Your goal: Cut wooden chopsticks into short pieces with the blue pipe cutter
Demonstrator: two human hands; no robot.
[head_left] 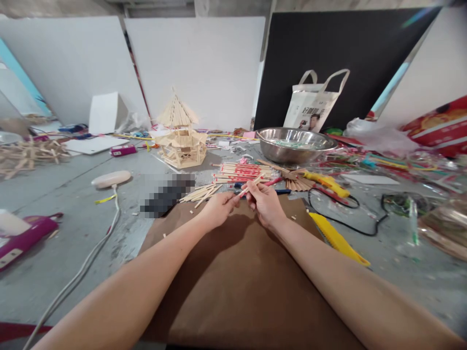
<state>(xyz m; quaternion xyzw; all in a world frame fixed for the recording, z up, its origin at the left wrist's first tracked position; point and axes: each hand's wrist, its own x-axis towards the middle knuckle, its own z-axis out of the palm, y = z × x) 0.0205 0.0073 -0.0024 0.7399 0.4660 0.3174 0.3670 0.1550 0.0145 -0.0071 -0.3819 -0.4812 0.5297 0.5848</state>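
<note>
Over the far part of a brown board [233, 282], both hands meet at a thin pale wooden stick with red markings [251, 185]. My left hand [220, 209] pinches its lower end. My right hand [265, 200] has thumb and fingers closed around it further up. Just beyond lies a pile of similar red-marked sticks [242, 171], perhaps wrapped chopsticks. Left of it, bare wooden sticks [201, 193] are loosely spread. A dark blue tool [280, 191], its kind unclear, is partly hidden behind my right hand.
A pagoda-like stick model [181, 141] stands behind, near a steel basin [296, 145]. To the right are a yellow glue gun [327, 183] with a black cord and a yellow cutter-like tool [339, 239]. A white cable [98, 248] and purple power strip [29, 240] lie left.
</note>
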